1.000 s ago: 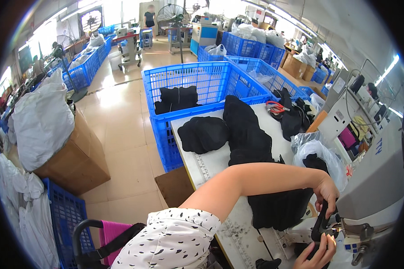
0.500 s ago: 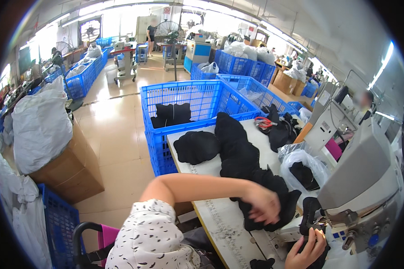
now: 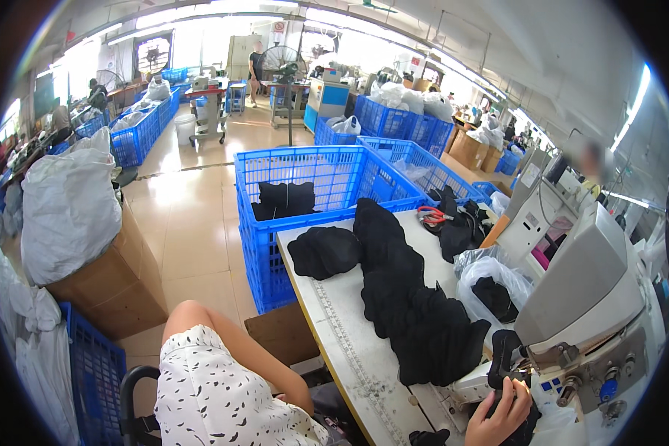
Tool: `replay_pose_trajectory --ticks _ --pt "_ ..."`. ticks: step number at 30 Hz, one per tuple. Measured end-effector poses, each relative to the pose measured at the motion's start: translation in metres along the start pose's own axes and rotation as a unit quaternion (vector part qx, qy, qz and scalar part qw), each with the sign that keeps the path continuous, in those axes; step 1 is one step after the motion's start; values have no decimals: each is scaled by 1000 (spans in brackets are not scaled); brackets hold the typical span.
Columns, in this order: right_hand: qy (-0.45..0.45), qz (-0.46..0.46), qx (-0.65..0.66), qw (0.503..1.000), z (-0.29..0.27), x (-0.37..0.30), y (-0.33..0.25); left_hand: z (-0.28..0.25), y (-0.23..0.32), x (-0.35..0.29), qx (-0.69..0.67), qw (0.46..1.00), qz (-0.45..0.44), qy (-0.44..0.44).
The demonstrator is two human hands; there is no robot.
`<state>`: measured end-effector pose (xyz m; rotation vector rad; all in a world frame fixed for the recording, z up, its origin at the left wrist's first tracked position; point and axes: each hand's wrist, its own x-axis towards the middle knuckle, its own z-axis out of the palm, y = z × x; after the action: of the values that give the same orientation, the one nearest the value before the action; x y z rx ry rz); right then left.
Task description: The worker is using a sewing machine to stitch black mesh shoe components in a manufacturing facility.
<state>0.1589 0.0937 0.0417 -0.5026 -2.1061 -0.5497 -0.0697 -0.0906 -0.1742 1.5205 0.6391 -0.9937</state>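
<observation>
Beside the sewing machine head (image 3: 587, 275), the curved fingers of my right hand (image 3: 502, 415) hold a black fabric piece (image 3: 529, 430), partly hidden behind them. Just above the fingertips, a narrow black strip (image 3: 503, 353) hangs at the machine's working end. My left forearm (image 3: 264, 364) is bent down beside the table edge toward my lap; the sleeve hides the hand. A long overlapping row of black fabric pieces (image 3: 416, 312) lies across the white table (image 3: 334, 305). A separate black stack (image 3: 323, 251) rests at its far left corner.
Past the table's far edge stands a blue crate (image 3: 256, 249) with black pieces inside. Red-handled pliers (image 3: 432, 215) lie near a white plastic bag (image 3: 472, 279). To my left are a cardboard box (image 3: 119, 279) under a white sack (image 3: 70, 212) and another blue crate (image 3: 97, 372).
My left arm has swung back from above the black row, down to the left of the table. My right hand stays by the machine. The row's near end now shows uncovered.
</observation>
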Motion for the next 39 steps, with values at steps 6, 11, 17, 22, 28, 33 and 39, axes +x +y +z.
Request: replay_pose_trajectory --ticks 6,11,17,22,28,33,39 --pt "4 -4 3 1000 -1 1 0 0 -3 10 1 1000 -6 -3" --pt "3 -9 5 1000 -2 -1 2 -1 -2 12 0 1000 -12 -8" --pt "1 -6 -8 1000 0 -3 2 -3 1 17 -7 1000 -10 -9" --pt "-2 -1 -8 1000 -1 -3 1 -3 1 19 -11 1000 -5 -5" --pt "-4 -2 -7 1000 -2 -2 1 -2 2 21 -10 1000 -6 -2" --pt "14 -14 -2 1000 0 -1 2 -4 4 22 -5 1000 -5 4" --pt "13 -17 3 1000 0 -3 2 -6 11 17 -8 1000 8 10"
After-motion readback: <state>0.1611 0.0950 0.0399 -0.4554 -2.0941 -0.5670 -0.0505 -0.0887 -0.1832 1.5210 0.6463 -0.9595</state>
